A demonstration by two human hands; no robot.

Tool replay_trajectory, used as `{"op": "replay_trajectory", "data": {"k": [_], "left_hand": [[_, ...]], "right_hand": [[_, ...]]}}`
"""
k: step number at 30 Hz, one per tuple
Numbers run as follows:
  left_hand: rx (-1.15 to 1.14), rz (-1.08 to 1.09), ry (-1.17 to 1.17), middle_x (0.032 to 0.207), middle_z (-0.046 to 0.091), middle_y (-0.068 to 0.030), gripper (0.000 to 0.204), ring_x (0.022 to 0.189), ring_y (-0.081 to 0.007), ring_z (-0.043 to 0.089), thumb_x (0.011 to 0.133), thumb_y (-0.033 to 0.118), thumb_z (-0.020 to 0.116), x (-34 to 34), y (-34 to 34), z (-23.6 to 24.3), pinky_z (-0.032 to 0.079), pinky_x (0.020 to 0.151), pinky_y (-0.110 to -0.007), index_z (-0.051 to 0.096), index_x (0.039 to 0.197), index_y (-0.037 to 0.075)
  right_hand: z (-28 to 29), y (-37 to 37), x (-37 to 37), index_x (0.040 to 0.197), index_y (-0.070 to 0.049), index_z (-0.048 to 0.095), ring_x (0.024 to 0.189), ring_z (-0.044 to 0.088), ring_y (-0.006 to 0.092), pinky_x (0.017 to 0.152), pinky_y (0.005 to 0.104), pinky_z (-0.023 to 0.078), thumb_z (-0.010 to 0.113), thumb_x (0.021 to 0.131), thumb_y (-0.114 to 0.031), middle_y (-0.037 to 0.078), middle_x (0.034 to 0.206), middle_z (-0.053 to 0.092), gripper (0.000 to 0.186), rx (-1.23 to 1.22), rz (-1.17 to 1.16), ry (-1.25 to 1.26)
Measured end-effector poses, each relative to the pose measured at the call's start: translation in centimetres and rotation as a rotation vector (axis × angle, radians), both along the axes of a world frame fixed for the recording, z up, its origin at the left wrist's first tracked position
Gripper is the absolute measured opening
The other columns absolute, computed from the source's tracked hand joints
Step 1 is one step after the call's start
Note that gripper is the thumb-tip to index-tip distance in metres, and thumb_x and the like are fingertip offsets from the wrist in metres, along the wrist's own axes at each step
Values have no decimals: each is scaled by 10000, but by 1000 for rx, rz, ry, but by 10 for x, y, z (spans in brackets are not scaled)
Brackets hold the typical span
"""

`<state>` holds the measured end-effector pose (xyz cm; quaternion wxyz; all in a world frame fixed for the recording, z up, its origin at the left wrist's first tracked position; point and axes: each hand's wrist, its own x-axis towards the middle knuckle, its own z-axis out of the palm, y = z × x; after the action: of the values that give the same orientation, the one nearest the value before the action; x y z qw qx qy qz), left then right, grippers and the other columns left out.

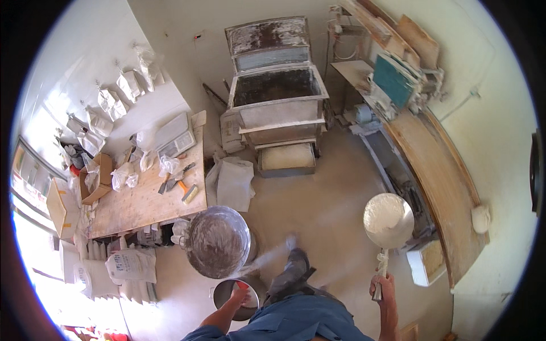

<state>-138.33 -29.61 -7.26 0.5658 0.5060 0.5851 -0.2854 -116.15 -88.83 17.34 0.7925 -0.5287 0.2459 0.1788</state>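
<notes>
A large round metal scoop (389,218) with a pale, powdery load is in my right hand (385,286). My fingers close round the lower end of its handle, and the neck is wrapped in whitish material. On the other side, my left hand (240,296) is over a metal pot (217,293) that has side handles. It grips a small red object (242,285), too little of which shows to tell its kind. Just beyond that pot stands a bigger round metal tub (219,241), with whitish residue on its inner wall.
On the left, a wooden table (131,213) bears an orange-handled scraper (189,192), bags and a cardboard box (98,179). Full sacks (132,266) lie below. Ahead stands a dusty machine (278,113) with a powder tray. A long wooden bench (424,165) and white box (426,264) line the right.
</notes>
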Motion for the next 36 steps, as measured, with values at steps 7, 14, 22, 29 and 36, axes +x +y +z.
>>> {"op": "replay_trajectory", "data": {"k": [7, 14, 22, 29, 36], "left_hand": [[-60, 99, -138, 800, 716, -107, 230, 696, -272, 729, 938, 282, 736, 130, 66, -14, 556, 569, -413, 741, 1037, 74], [-6, 146, -584, 999, 738, -97, 309, 841, -200, 733, 1056, 237, 598, 430, 115, 55, 565, 703, -334, 678, 1295, 58], [119, 469, -632, 1046, 763, -126, 355, 854, -231, 742, 1048, 234, 604, 510, 122, 66, 582, 693, -360, 648, 1338, 33], [27, 997, -199, 973, 750, -136, 320, 747, -262, 729, 1027, 269, 634, 487, 36, 60, 603, 644, -396, 664, 1289, 88], [15, 748, -277, 1087, 757, -154, 423, 890, -274, 755, 1024, 344, 637, 616, 23, 62, 612, 749, -399, 639, 1332, 55]], "right_hand": [[21, 138, 271, 1268, 27, 558, 440, 571, 182, 391, 330, 470, 621, 876, -43, 52, 670, 568, 404, -24, 178, -36], [56, 286, 524, 1306, 39, 568, 461, 589, 187, 408, 348, 476, 654, 862, -63, 71, 690, 592, 464, -3, 372, -144], [43, 460, 845, 1034, 8, 617, 511, 601, 210, 444, 375, 455, 693, 835, -74, 77, 706, 588, 228, -264, 699, -212], [-54, 597, 1020, 910, -8, 616, 544, 626, 213, 456, 378, 461, 706, 788, -72, 90, 701, 604, 164, -178, 951, -8], [-52, 500, 1077, 916, -15, 614, 548, 635, 219, 476, 402, 494, 722, 784, -61, 88, 692, 614, 177, -459, 845, 28]]}}
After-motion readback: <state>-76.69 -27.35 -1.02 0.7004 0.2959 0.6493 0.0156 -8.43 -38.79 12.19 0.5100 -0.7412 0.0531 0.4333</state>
